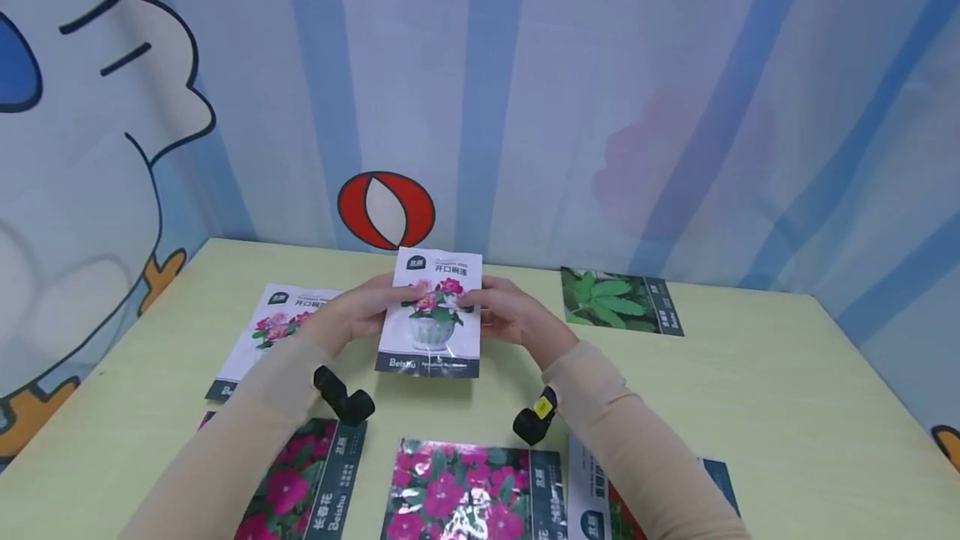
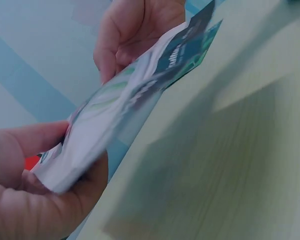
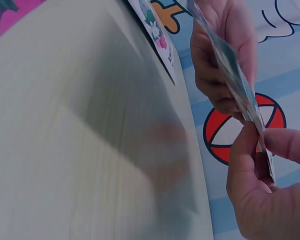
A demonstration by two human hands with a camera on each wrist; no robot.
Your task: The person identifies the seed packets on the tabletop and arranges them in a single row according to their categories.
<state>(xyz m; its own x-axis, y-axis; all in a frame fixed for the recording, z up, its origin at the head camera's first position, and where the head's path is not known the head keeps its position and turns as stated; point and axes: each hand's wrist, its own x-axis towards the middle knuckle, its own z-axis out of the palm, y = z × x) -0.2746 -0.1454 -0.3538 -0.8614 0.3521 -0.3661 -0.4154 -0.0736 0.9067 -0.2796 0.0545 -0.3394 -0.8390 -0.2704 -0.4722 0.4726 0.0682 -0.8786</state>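
Both hands hold a seed packet (image 1: 429,340), raised over the table with its front up; it is white with a dark bottom band and a picture of pink flowers in a pot. My left hand (image 1: 363,304) pinches its left edge, thumb on the front. At the opposite edge, my right hand (image 1: 517,315) pinches it between thumb and fingers. In the left wrist view the packet (image 2: 105,110) is tilted and blurred, with a dark, green-edged layer along its lower end. Seen almost edge-on from the right wrist, the packet (image 3: 240,85) looks thin.
A similar white packet (image 1: 251,348) lies left, partly behind the left arm. Two pink-flower packets (image 1: 288,482) (image 1: 457,490) lie in front. Other packets (image 1: 588,482) are partly under the right arm. A green-leaf packet (image 1: 611,302) lies at the back, near the striped curtain (image 1: 570,107).
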